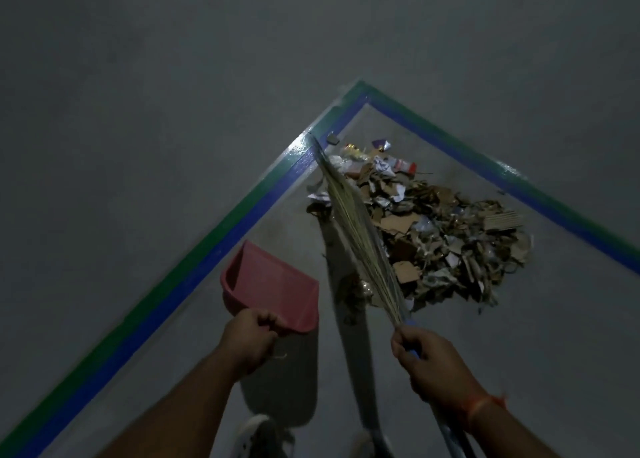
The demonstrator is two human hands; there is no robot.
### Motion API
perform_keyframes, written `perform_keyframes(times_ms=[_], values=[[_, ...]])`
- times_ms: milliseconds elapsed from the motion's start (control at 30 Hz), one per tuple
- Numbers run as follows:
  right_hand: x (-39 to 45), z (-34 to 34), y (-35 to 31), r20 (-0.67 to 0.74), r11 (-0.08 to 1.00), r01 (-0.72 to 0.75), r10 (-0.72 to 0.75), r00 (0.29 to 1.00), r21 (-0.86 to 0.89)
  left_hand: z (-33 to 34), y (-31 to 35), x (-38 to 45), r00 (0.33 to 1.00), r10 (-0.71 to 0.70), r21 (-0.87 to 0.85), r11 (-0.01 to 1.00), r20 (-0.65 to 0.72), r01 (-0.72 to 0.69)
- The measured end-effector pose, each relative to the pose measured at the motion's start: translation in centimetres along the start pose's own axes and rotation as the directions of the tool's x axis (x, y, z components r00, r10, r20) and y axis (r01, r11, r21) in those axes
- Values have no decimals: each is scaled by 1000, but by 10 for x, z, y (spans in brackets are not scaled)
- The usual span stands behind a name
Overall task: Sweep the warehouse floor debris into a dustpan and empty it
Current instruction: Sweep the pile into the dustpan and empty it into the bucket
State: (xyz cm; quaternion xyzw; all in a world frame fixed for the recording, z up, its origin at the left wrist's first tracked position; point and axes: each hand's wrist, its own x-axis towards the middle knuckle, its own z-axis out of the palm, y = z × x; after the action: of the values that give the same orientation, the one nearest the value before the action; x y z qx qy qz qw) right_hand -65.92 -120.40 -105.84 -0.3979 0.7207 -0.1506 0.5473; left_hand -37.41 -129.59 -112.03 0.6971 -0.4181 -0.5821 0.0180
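Our left hand (250,340) has its fingers curled round the near edge of the pink dustpan (273,284), held above the floor (173,77). Our right hand (429,364) grips the broom (356,222) with fingers wrapped on its handle; the bristles reach across the left side of the debris (440,232), heaped inside the corner of the blue-green tape (360,92).

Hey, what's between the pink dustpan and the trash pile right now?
In the head view, the broom bristles and bare floor lie between the dustpan and debris pile.
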Motion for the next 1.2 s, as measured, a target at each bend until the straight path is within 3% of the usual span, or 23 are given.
perform_keyframes(times_ms=[267,400,633,767,1000,1200], values=[[96,-48,39,-102,981,56,-76,992,-184,0,15,63,988,-2,11,1000,153,0],[187,-73,65,-157,912,102,-177,972,-397,-7,4,130,980,50,16,998,191,-54],[313,-96,78,-251,855,64,-221,942,-514,-21,5,233,942,177,-31,984,285,-176],[346,-104,83,-120,838,23,-105,987,-545,-21,22,271,902,218,-39,975,373,-219],[309,-94,125,123,776,156,-102,987,-612,7,41,298,879,269,-87,963,392,-256],[276,-100,146,191,852,259,-190,963,-456,10,33,300,877,292,-95,956,382,-277]])
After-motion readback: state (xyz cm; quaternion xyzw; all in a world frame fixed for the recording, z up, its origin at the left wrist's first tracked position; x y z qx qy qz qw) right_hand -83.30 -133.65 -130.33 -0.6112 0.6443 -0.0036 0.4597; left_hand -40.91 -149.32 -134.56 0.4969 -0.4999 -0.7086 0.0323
